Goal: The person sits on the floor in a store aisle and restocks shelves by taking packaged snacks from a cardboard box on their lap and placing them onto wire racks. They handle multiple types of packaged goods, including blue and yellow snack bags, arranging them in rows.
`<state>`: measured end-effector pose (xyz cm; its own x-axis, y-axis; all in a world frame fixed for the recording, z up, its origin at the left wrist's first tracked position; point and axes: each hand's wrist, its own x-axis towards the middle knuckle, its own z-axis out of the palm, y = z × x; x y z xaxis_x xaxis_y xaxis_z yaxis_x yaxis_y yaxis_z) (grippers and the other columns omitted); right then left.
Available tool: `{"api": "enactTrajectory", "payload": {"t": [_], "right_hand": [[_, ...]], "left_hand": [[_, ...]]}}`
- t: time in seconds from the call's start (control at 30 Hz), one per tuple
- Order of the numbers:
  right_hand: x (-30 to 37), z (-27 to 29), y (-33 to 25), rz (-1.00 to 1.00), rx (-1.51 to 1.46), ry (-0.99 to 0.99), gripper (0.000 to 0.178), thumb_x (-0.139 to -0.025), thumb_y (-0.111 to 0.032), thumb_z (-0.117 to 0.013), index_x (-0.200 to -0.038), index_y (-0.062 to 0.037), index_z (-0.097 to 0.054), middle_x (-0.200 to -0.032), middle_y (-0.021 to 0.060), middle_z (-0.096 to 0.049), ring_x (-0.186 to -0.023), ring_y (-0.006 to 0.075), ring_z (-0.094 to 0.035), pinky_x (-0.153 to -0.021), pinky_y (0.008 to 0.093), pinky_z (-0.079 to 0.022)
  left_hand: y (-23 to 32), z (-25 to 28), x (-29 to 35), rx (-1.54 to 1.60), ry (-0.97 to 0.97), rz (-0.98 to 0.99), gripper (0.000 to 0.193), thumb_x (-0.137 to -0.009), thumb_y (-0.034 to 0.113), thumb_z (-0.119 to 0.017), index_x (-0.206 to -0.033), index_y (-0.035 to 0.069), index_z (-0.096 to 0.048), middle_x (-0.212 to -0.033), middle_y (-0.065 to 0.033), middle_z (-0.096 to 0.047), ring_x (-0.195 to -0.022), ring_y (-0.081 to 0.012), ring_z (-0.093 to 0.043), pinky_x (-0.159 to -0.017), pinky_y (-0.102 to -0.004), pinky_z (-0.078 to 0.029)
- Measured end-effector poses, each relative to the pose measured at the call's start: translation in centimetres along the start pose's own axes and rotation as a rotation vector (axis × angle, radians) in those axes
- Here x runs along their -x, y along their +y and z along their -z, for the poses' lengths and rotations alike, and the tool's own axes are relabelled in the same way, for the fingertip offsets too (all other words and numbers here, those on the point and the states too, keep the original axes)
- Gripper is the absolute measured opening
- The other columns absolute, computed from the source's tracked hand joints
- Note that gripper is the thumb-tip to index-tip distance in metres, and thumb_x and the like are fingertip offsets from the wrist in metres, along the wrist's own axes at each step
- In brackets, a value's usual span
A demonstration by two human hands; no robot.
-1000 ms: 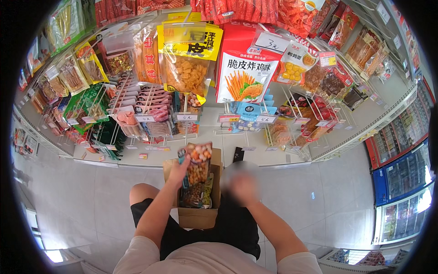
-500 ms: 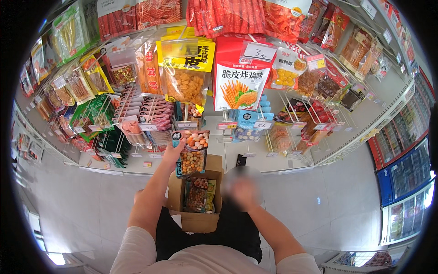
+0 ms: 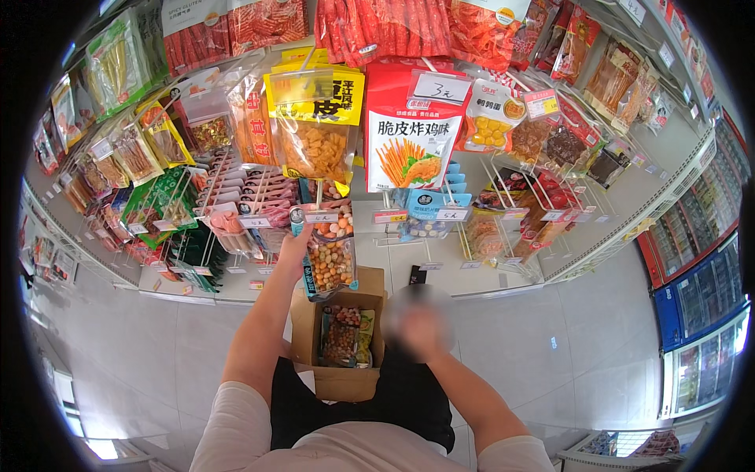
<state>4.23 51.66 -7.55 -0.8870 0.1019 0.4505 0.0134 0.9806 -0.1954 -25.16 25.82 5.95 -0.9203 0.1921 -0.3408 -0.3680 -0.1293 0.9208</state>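
Observation:
Pinched at its left edge, a clear-and-teal bag of round coloured nut snacks [image 3: 330,267] hangs from my left hand [image 3: 292,250]. The bag's top lies behind a price tag [image 3: 322,217] at the end of a display hook, under a yellow snack bag [image 3: 316,141]. Below it an open cardboard box [image 3: 305,330] stands between my legs, holding similar nut bags [image 3: 340,334] and a green packet [image 3: 364,338]. My right hand [image 3: 421,330] is by my right knee, right of the box; a blur covers its fingers.
A red-and-white snack bag [image 3: 409,130] hangs right of the yellow one. Wire hooks with more packets and price tags line both sides. A small black object [image 3: 418,274] lies on the bottom shelf [image 3: 377,271]. Drink coolers [image 3: 696,291] stand far right.
My left hand has moved the nut bag slightly up and toward the hooks, so its top now sits behind the price tag. My right hand stays in place.

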Motion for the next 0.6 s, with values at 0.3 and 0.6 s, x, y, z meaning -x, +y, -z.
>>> {"api": "enactTrajectory", "payload": {"t": [0.3,0.6], "right_hand": [[-2.1,5.1,-2.5,-0.396,-0.062,-0.304,0.015,-0.088,-0.03,-0.067,-0.088,-0.0154,-0.071,-0.107,0.0048,-0.068,-0.113,0.0336,-0.06,-0.098,0.0516,-0.046],[-0.7,1.3,-0.6,0.029,-0.084,0.059,0.01,-0.083,-0.017,-0.068,-0.086,-0.0082,-0.071,-0.089,0.0126,-0.068,-0.086,0.0325,-0.066,-0.078,0.0512,-0.051]], "left_hand": [[0.2,-1.9,1.5,0.1,0.044,0.045,0.042,-0.098,0.045,-0.077,-0.107,0.005,-0.067,-0.106,-0.0065,-0.07,-0.099,-0.0199,-0.064,-0.088,-0.0408,-0.053],[-0.8,-0.6,0.3,0.055,0.054,0.043,0.052,-0.1,0.045,-0.073,-0.129,0.003,-0.064,-0.125,-0.0092,-0.07,-0.115,-0.0236,-0.066,-0.097,-0.0441,-0.053]]}}
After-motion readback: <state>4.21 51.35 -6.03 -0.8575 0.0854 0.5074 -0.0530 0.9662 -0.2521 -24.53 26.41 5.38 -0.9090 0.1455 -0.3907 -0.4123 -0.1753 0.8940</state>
